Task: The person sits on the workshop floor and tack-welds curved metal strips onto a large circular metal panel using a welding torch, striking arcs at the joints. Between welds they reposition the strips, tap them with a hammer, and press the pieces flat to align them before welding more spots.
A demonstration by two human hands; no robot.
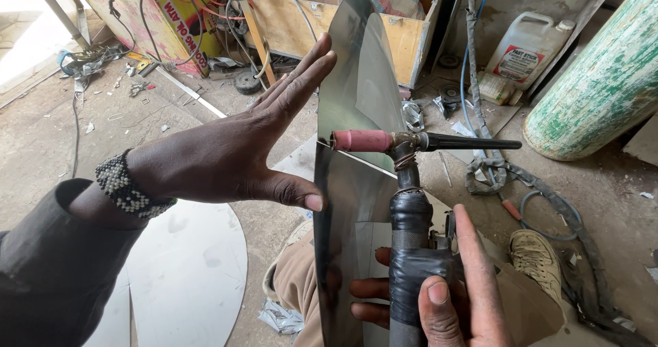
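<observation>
one welding torch (411, 203) with pink nozzle, gripped in right hand (445, 292) at five o'clock. left hand (233, 148) open flat, fingers wide, pressed against one upright polished metal sheet (356, 87) at centre. one white jug (528, 45) at two o'clock, one green cylinder (603, 80) beside it.

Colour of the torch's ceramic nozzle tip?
Pink ceramic nozzle on the black-taped welding torch; head view shows it.
</observation>
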